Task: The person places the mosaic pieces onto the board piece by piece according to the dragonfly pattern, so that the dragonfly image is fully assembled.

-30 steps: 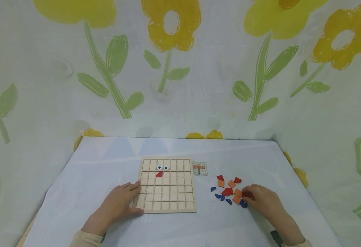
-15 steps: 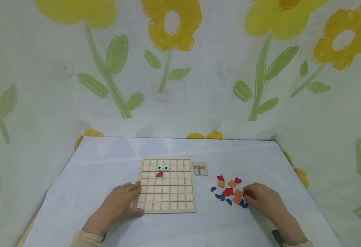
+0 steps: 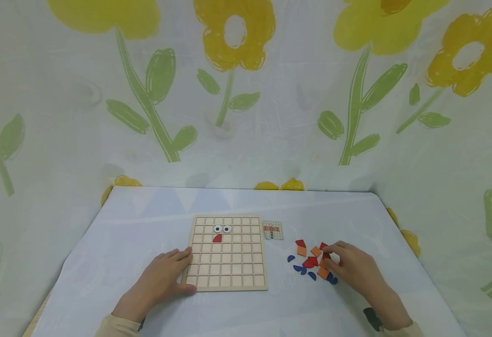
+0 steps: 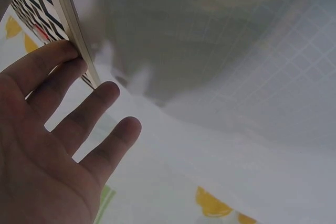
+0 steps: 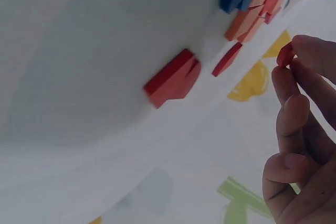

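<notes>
A wooden grid board [image 3: 227, 257] lies on the table, bearing two eye pieces [image 3: 222, 229] and a red quarter-circle piece [image 3: 217, 238]. My left hand [image 3: 163, 276] rests at its left side with fingers extended; in the left wrist view, fingertips [image 4: 68, 51] touch the board's edge. To the right, my right hand [image 3: 355, 267] is over scattered pieces. Thumb and finger pinch a small red piece [image 5: 285, 56], its full outline partly covered by the fingers. Beneath and beside that hand are orange squares [image 3: 323, 273], red pieces [image 3: 309, 262] and blue half-circles [image 3: 311, 275].
A small pattern card [image 3: 273, 230] lies against the board's right side. Behind the white table [image 3: 237, 313] hangs a flower-printed cloth [image 3: 279, 117]. In the right wrist view another red piece [image 5: 173, 80] lies apart from the pile.
My right hand has shifted up and slightly left across the pieces, with a red piece now between thumb and finger. The left hand and the board have stayed in place.
</notes>
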`<state>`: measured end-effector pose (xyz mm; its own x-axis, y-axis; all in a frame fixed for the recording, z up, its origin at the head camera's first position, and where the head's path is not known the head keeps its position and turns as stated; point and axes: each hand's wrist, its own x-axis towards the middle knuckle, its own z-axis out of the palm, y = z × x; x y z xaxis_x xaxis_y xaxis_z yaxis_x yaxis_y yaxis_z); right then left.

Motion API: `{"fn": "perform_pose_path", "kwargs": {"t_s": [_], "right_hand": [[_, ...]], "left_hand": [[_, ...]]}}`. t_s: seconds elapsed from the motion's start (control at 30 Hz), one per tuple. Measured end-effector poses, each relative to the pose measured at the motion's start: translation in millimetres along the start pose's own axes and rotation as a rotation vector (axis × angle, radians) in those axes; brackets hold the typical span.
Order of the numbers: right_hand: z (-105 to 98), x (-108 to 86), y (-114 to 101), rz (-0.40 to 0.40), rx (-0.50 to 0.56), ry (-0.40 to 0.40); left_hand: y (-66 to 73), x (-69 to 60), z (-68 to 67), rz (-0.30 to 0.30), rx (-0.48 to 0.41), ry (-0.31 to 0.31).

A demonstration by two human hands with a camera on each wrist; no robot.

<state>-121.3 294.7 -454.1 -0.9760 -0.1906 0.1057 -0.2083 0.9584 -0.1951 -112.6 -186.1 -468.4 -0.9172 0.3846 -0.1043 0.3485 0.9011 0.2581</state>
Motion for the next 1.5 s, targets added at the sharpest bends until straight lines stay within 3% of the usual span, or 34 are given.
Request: {"fn": "perform_pose_path", "kwargs": {"t_s": [0.53,0.93,1.23,1.5], "right_hand": [[3.1,28.0,-43.7,-0.198,0.065,0.210],[10.0,42.7,-77.7,-0.182,0.148,0.220],[10.2,56.3,-99.2,-0.334,0.213,0.313],[7.0,67.2,-120.6,-0.406,0.301,0.387]], "left_hand": [[1.1,-1.9,-0.3,0.004,-0.013,0.013],[1.5,-1.4,-1.1,-0.001,-0.019,0.009],[0.6,0.0,0.4,0.003,-0.003,0.005],[0.8,0.0,0.3,-0.013,-0.005,-0.004]]}}
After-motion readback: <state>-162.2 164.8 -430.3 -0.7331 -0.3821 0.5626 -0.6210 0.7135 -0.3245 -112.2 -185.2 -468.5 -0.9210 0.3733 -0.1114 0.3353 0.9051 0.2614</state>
